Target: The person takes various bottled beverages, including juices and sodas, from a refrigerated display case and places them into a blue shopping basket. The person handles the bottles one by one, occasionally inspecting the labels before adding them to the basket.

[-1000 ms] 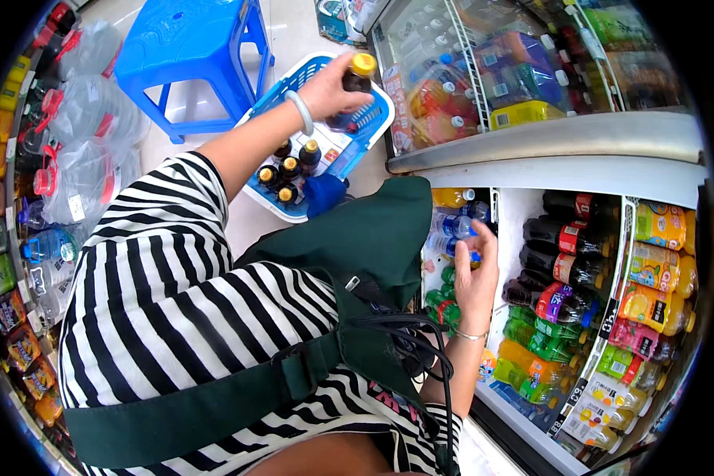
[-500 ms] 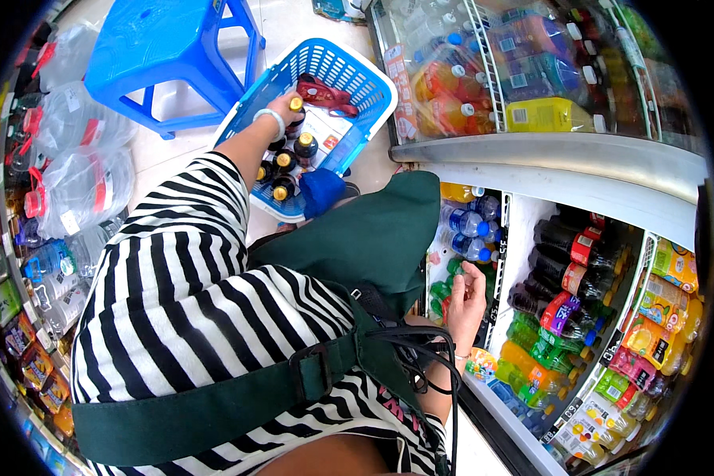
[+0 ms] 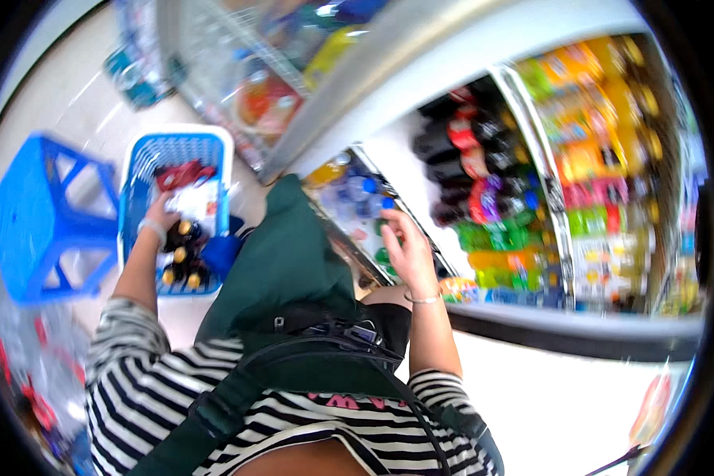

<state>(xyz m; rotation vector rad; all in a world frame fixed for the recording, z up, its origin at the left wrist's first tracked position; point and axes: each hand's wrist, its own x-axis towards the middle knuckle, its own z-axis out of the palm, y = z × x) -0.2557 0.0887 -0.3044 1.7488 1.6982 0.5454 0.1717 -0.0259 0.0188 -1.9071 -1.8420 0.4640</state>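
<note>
My left hand (image 3: 160, 214) is down inside the blue and white plastic basket (image 3: 224, 147). Motion smears its fingers, so I cannot tell whether they grip anything. Just beside it, several dark bottles with gold caps (image 3: 181, 255) stand grouped in the basket. A dark red item (image 3: 184, 174) and a white printed sheet or package (image 3: 194, 205) lie at the basket's far end. My right hand (image 3: 408, 250) hovers by the open cooler, fingers loosely apart and empty. Behind its fingertips are blue-capped water bottles (image 3: 361, 190) and green bottles, partly hidden.
A blue plastic stool (image 3: 28, 218) stands left of the basket. The cooler shelves hold dark soda bottles (image 3: 440, 147) and orange drinks (image 3: 579, 163). A glass cooler door with a metal frame (image 3: 333, 75) reaches across the top. Large clear bottles (image 3: 24, 333) stand at lower left.
The view has turned toward the cooler, so the basket and stool appear further left. My left hand stays in the basket, where it earlier held a gold-capped bottle. My right hand remains by the cooler.
</note>
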